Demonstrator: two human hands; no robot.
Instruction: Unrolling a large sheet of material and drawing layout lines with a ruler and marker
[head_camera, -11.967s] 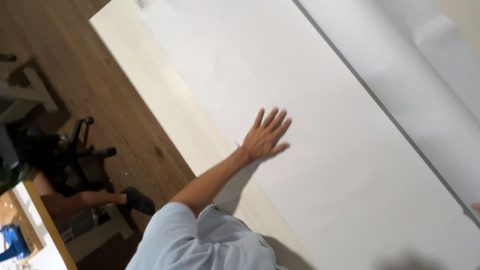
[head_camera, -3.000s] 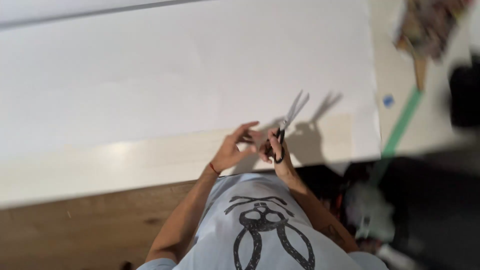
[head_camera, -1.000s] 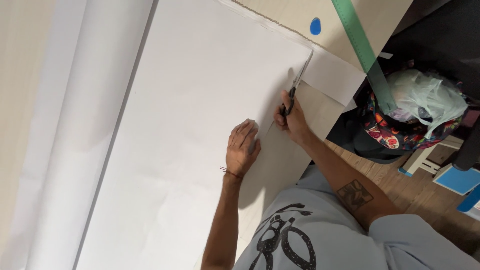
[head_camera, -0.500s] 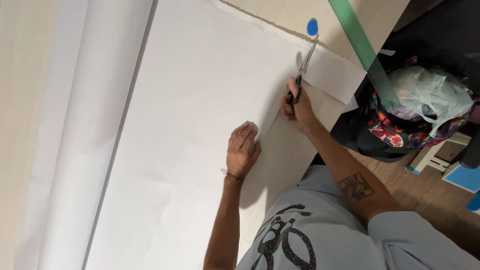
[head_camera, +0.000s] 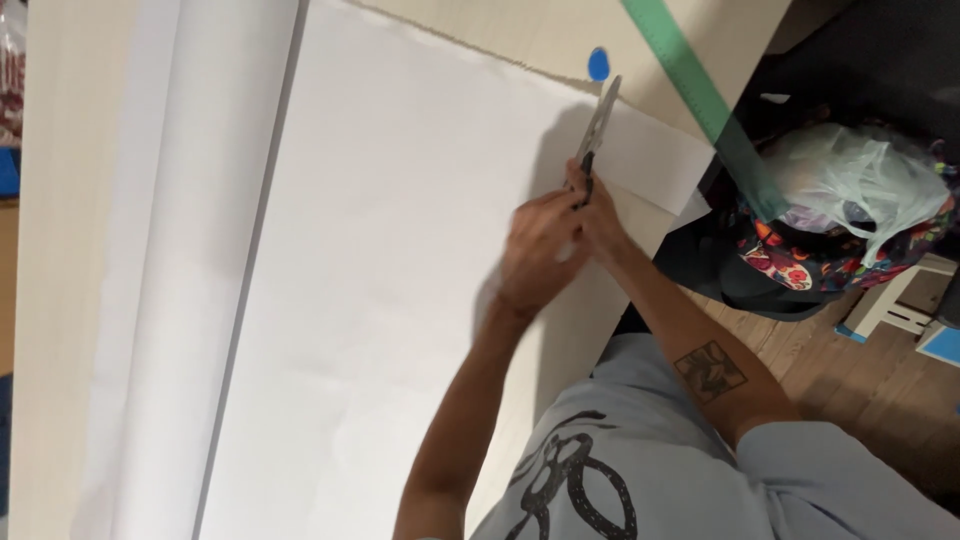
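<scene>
The right hand (head_camera: 600, 215) is gripping scissors (head_camera: 597, 130), blades pointing up and away along the paper (head_camera: 400, 250) edge; the left hand (head_camera: 535, 255), blurred, is lying just beside it on the paper, its grip unclear.

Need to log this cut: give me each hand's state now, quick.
Left hand: on the white paper beside the scissors; blurred, grip cannot be told.
Right hand: closed on the scissors' handles.

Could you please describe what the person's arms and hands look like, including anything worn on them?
Both forearms are bare. The right arm carries a dark square tattoo and ends in a short grey sleeve. The left hand and right hand wear no gloves. The grey shirt has a black print.
</scene>
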